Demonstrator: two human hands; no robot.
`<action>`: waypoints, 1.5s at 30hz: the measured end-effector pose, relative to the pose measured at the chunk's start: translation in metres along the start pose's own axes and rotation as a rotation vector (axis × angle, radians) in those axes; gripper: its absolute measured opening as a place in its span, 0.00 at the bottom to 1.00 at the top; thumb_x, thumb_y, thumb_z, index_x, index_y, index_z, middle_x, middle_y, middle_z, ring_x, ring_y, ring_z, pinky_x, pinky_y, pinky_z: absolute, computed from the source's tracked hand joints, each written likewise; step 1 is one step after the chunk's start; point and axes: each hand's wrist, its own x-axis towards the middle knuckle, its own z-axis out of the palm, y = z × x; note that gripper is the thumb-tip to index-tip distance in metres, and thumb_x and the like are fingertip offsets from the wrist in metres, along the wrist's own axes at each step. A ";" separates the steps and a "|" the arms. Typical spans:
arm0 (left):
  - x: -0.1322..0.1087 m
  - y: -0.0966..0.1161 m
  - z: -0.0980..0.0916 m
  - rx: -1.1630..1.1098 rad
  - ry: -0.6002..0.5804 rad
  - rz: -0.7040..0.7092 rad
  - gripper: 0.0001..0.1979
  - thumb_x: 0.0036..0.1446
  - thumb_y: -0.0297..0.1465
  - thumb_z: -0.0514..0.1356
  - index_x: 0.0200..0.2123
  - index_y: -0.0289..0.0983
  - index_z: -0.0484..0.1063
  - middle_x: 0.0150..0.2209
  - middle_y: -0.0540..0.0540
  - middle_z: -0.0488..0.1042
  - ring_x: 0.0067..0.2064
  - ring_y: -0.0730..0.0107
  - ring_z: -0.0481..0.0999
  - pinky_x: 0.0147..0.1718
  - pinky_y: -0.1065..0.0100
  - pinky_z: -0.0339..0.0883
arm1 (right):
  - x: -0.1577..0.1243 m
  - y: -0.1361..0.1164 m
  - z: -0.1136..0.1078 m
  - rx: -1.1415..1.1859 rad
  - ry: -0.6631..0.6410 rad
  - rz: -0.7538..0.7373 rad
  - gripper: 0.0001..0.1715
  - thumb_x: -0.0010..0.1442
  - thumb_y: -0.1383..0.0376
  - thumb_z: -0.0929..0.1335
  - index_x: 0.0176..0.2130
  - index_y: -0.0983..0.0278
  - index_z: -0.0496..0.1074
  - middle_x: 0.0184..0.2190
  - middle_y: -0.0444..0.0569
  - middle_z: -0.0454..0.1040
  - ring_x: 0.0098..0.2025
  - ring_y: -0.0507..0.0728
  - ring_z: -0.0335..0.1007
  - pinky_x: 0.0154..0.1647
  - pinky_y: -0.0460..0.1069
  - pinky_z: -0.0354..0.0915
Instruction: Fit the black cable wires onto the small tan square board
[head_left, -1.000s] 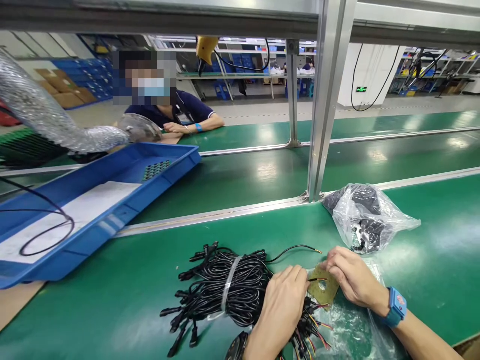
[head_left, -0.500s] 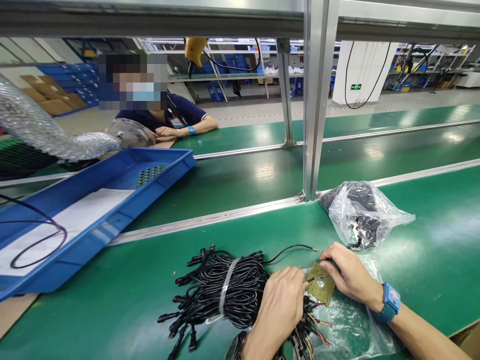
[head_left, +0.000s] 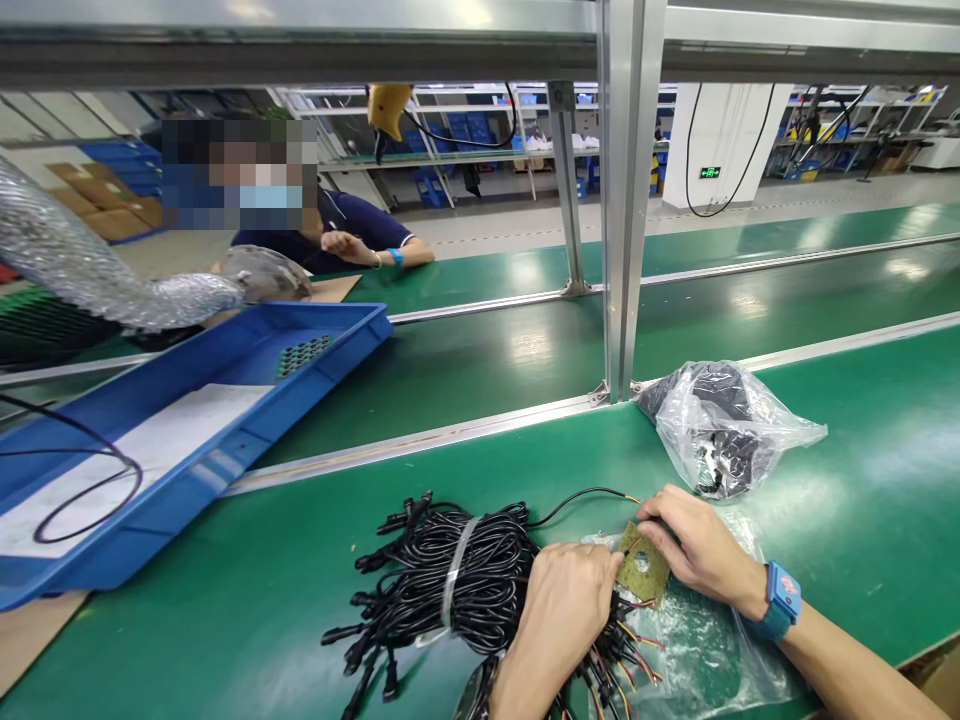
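Observation:
My right hand (head_left: 697,548) pinches a small yellowish circuit board (head_left: 643,567) with a round hole in it. My left hand (head_left: 559,620) is closed at the board's left edge, its fingertips on a thin wire end, resting over a taped bundle of black cables (head_left: 442,570). The bundle's stripped red and yellow wire ends (head_left: 630,655) fan out under both hands. A single black wire (head_left: 581,498) arcs from the bundle toward the board. A clear plastic bag (head_left: 694,660) lies flat beneath my right wrist.
A clear bag of black parts (head_left: 720,425) lies just beyond my right hand. A blue tray (head_left: 195,400) with a white sheet and a black cable loop sits at the left. An aluminium post (head_left: 626,200) stands behind. A person (head_left: 330,225) sits across the green conveyor beside a silver duct hose (head_left: 97,270).
The board has tilted and shifted slightly left between my fingers. My hands stay together on it. The view has drifted a little right. The person opposite raised a hand.

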 end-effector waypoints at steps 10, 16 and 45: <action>-0.005 -0.001 0.002 -0.218 0.185 -0.049 0.12 0.70 0.28 0.53 0.31 0.40 0.66 0.28 0.51 0.73 0.29 0.66 0.74 0.31 0.66 0.60 | -0.001 0.005 -0.007 0.210 0.146 0.224 0.12 0.72 0.63 0.64 0.52 0.61 0.72 0.42 0.52 0.76 0.40 0.58 0.72 0.43 0.53 0.68; -0.004 -0.003 0.003 -0.411 0.359 -0.021 0.07 0.72 0.31 0.53 0.41 0.40 0.71 0.31 0.51 0.76 0.31 0.69 0.77 0.31 0.69 0.63 | 0.000 0.013 -0.010 0.715 0.135 0.531 0.20 0.60 0.51 0.75 0.45 0.62 0.80 0.39 0.49 0.79 0.39 0.57 0.74 0.40 0.50 0.69; -0.005 -0.002 0.004 -0.382 0.307 0.003 0.09 0.72 0.29 0.53 0.40 0.41 0.73 0.31 0.51 0.76 0.31 0.68 0.76 0.32 0.68 0.64 | -0.001 0.011 -0.002 0.777 0.028 0.552 0.27 0.60 0.46 0.75 0.46 0.64 0.79 0.30 0.46 0.76 0.31 0.54 0.71 0.35 0.50 0.68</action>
